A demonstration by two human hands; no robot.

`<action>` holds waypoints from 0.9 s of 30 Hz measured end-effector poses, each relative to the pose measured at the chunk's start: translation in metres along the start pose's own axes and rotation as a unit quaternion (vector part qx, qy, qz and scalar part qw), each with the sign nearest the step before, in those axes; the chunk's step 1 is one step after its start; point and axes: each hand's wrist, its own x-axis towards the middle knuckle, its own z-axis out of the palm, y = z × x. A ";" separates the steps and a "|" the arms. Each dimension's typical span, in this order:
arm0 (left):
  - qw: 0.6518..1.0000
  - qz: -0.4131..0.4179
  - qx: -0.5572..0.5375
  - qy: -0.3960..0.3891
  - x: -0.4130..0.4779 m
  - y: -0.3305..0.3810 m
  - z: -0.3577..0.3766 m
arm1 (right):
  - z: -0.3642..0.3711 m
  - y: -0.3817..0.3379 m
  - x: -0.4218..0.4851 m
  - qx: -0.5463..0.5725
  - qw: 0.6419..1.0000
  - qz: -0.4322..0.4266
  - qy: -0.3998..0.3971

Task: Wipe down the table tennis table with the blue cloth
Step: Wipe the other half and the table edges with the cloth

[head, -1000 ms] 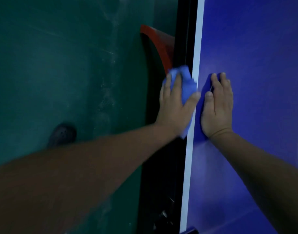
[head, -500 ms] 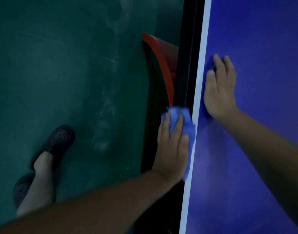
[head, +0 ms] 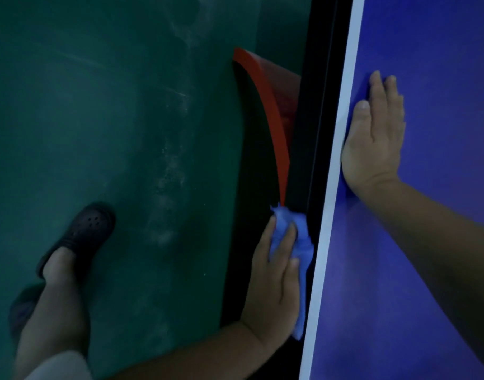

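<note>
The table tennis table (head: pixel 427 242) fills the right side, a blue top with a white edge line and a black side rail. My left hand (head: pixel 273 292) presses the crumpled blue cloth (head: pixel 295 234) flat against that black side rail, fingers straight over the cloth. Most of the cloth is hidden under the palm; its ends stick out above the fingertips and below the wrist. My right hand (head: pixel 375 138) lies flat on the blue top just inside the white line, fingers straight and together.
A green floor (head: pixel 111 119) with pale scuff marks spreads to the left. My foot in a dark perforated clog (head: pixel 81 237) stands on it. A red curved table leg (head: pixel 265 111) runs under the table edge, ending just above the cloth.
My left hand has slid the cloth down along the side rail toward me. My right hand stayed flat on the top, now farther ahead of the left. My foot came into view.
</note>
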 end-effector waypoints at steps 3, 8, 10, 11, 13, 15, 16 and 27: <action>0.999 0.028 -0.002 0.023 0.087 0.005 -0.003 | 0.001 -0.001 0.000 -0.002 1.000 0.001 -0.002; 0.998 0.024 -0.017 0.054 0.204 0.032 -0.006 | 0.001 -0.001 -0.001 -0.007 1.000 0.004 0.002; 0.997 0.043 -0.031 0.054 0.165 0.031 0.000 | 0.000 -0.001 -0.003 -0.007 1.000 0.011 -0.002; 0.997 0.051 -0.030 0.046 0.133 0.027 0.001 | -0.001 -0.001 -0.003 -0.005 1.000 0.011 -0.005; 0.999 0.027 -0.026 0.014 0.063 0.016 0.001 | -0.002 -0.003 -0.003 -0.002 1.000 0.012 -0.013; 1.000 -0.023 -0.010 0.003 0.027 0.020 -0.001 | -0.003 -0.003 -0.005 -0.002 1.000 0.015 -0.014; 0.999 -0.037 -0.010 0.006 0.038 0.024 -0.002 | -0.003 -0.002 -0.005 -0.002 1.000 0.014 -0.011; 0.997 0.015 -0.008 0.074 0.218 0.056 0.000 | -0.005 -0.003 -0.001 -0.027 0.999 0.012 -0.022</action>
